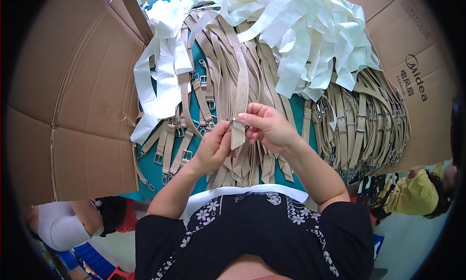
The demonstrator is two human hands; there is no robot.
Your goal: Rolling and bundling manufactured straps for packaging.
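A beige strap point(238, 136) with a pointed end hangs through a metal buckle point(236, 121) in front of my chest. My left hand point(211, 148) is closed on the strap from the left, its thumb lying along the edge just below the buckle. From the right, my right hand point(273, 128) pinches at the buckle, thumb on top and the other fingers curled beneath. Past my hands the strap runs away over a thick bundle of similar beige straps point(262, 81). What my fingertips hold under the buckle is hidden.
The teal table point(200, 107) carries short buckled straps point(170, 143) at left and a dense pile of buckled straps point(357, 127) at right. White strips point(315, 42) heap at the back. Cardboard panels point(92, 105) stand on both sides. Other people point(412, 195) are beyond them.
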